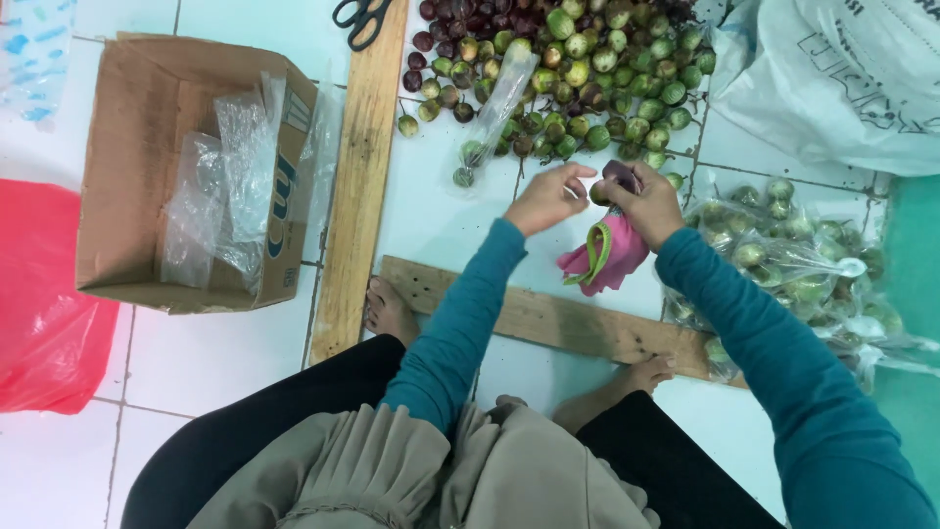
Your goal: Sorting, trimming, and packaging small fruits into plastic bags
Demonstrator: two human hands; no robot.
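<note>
over the white tiled floor point(441, 216), just below the pile of green and purple fruit point(578, 73), the left hand point(546, 199) pinches with its fingertips at a small round fruit point(599, 192) that the right hand point(644, 203) grips together with a pink cloth point(607, 257), hands touching.

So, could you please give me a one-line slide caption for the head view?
Both hands, left hand and right hand, hold a small fruit above a pink cloth.
</note>
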